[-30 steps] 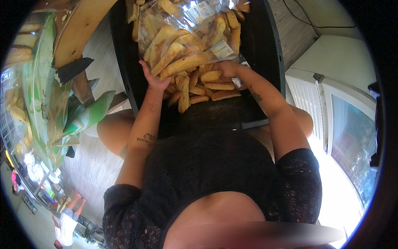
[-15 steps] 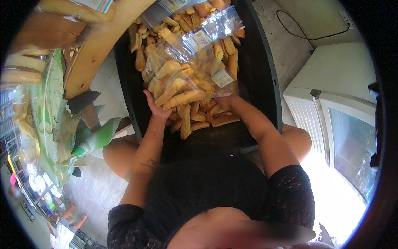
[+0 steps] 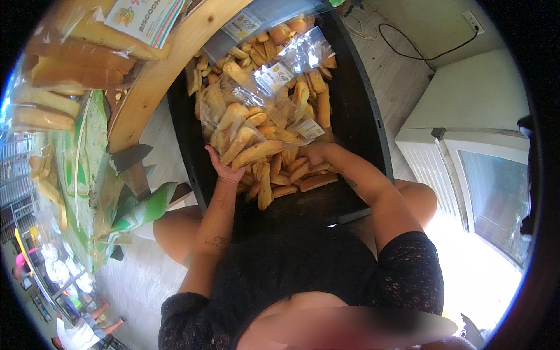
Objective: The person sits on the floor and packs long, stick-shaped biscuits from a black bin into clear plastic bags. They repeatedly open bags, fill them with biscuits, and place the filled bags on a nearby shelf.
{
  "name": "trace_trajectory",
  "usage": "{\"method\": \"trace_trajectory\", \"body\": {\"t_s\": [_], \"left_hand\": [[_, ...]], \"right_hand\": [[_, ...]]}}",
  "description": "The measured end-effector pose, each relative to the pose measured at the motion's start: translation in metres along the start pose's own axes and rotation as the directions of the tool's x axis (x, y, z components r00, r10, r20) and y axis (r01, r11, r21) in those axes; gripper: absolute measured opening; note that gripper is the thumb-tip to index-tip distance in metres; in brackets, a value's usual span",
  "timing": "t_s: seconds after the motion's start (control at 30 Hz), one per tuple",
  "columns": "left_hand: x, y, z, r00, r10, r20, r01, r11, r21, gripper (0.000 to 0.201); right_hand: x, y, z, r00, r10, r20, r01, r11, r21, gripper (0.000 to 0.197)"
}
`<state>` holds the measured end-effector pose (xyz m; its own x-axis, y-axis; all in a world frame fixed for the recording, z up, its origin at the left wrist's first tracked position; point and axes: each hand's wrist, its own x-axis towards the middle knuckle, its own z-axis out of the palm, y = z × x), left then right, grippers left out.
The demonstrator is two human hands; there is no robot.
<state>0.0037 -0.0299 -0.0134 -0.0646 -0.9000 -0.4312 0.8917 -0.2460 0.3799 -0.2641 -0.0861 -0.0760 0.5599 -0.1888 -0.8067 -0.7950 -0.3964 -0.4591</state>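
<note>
A black tub [image 3: 364, 111] between my knees holds a heap of toasted bread sticks [image 3: 265, 189]. On the heap lies a clear plastic bag [image 3: 239, 131], partly filled with bread sticks and bearing a label. My left hand [image 3: 226, 166] grips the near left corner of this bag, thumb up along its side, other fingers partly hidden beneath. At the right of the bag's near edge, my right hand [image 3: 318, 153] reaches down into the loose bread sticks. Its fingers are curled, and their tips are hidden among the pieces.
More clear packaging [image 3: 251, 23] with labels lies at the tub's far end. A wooden table edge [image 3: 175, 64] curves along the left, with bagged bread [image 3: 64, 70] on it. To the right stands a white appliance [image 3: 466, 93]; a black cable [image 3: 408, 56] runs behind it. Another person [image 3: 81, 335] is far left.
The whole view has shifted slightly, bringing more of the table edge into sight. My left hand stays on the bag, and my right hand remains low in the bread sticks.
</note>
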Motion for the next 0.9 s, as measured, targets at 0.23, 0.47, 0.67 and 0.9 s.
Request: {"method": "trace_trajectory", "body": {"t_s": [0.23, 0.47, 0.67, 0.9], "left_hand": [[0.002, -0.003, -0.004, 0.997, 0.022, -0.070, -0.020, 1.000, 0.022, 0.077], [0.005, -0.002, -0.017, 0.998, 0.014, -0.068, -0.012, 0.999, 0.033, 0.077], [0.008, -0.001, -0.019, 0.997, -0.023, 0.076, 0.026, 0.998, -0.051, 0.075], [-0.002, -0.006, -0.013, 1.000, -0.030, -0.001, 0.030, 0.998, -0.060, 0.075]], "right_hand": [[-0.068, -0.067, 0.002, 0.951, -0.303, 0.066, 0.298, 0.952, 0.068, 0.076], [0.011, -0.019, -0.007, 0.829, -0.136, -0.543, 0.304, 0.924, 0.233, 0.071], [0.058, -0.017, 0.013, 0.691, 0.098, -0.716, -0.044, 0.995, 0.093, 0.061], [0.077, -0.009, 0.034, 0.668, 0.027, -0.744, 0.160, 0.971, 0.179, 0.062]]}}
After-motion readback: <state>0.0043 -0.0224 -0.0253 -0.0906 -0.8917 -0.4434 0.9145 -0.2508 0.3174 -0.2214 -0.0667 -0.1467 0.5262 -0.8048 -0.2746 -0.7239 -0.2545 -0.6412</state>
